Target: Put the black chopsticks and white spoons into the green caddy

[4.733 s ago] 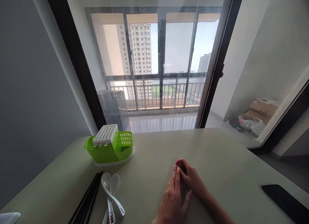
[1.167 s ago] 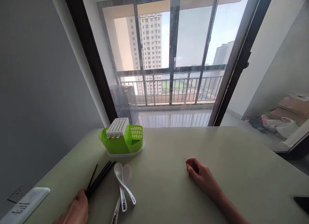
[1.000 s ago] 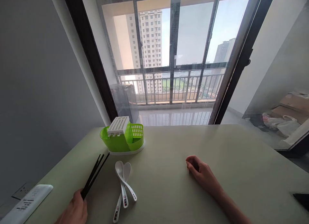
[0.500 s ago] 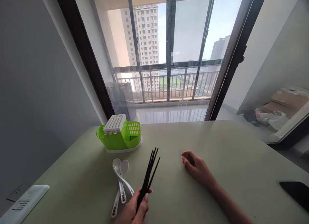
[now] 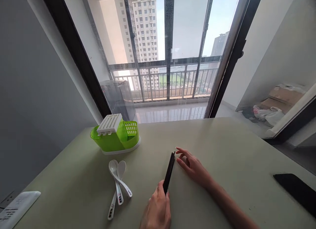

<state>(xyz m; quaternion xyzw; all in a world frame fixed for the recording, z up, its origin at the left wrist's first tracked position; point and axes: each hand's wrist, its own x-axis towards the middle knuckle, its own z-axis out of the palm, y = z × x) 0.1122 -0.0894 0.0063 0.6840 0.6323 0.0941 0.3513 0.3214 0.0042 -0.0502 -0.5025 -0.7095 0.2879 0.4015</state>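
A bundle of several black chopsticks (image 5: 170, 171) is gripped in my left hand (image 5: 157, 207), tips pointing away from me and gathered close together. My right hand (image 5: 191, 164) is just right of the tips, fingers apart and holding nothing; whether a fingertip touches the chopsticks I cannot tell. To the left of my left hand, white spoons (image 5: 118, 181) with printed handles lie crossed over each other on the table (image 5: 212, 206). Behind them stands a green cutlery holder (image 5: 115, 140) with a white slotted top and a white base.
A white power strip (image 5: 21, 206) lies at the table's left edge. On the right side is a flat black object (image 5: 295, 189), perhaps a phone. Past the far table edge is a glass sliding door with a dark frame (image 5: 227, 61); cardboard and bags (image 5: 274, 112) sit on the floor at right.
My left hand has turned and moved right with the chopsticks, whose spread tips are now bunched together. My right hand has shifted left toward them and its fingers have opened. The view has shifted slightly.
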